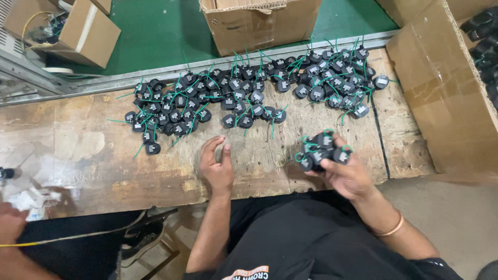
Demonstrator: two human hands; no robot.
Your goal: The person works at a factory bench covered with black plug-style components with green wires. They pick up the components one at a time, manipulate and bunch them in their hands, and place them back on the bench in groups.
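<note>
My right hand [346, 173] holds a cluster of several small black parts with green wires [322, 150] just above the worn wooden bench [93, 155]. My left hand [217, 165] rests palm down on the bench with its fingers loosely apart, holding nothing. Beyond both hands, a long scattered heap of the same black parts with green wire tails [244, 93] stretches along the far side of the bench. The nearest loose parts lie a short way above my left fingertips.
A large cardboard box [441, 93] stands at the right end of the bench, more black parts showing in its top corner. Another open box [259, 23] and a smaller one [91, 31] sit on the green floor beyond a metal rail. Another person's hand [10, 223] shows at lower left.
</note>
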